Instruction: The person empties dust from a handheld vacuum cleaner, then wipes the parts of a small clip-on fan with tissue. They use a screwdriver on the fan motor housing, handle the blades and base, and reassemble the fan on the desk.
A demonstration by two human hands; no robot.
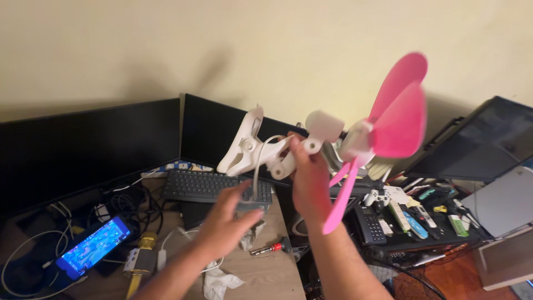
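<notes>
My right hand is raised in the middle of the view and grips the white body of a small clip-on fan. Pink blades stick out to the right of the hand, blurred. The fan's large white spring clamp hangs to the left of the hand. A white cable drops from the fan toward my left hand. That hand hovers lower left, fingers spread, holding nothing, just above the desk and close to the cable.
Two dark monitors stand at the back, with a black keyboard in front. A lit phone, a gold microphone, a red-handled tool and crumpled tissue lie on the desk. Right: desk phone, remotes, a laptop.
</notes>
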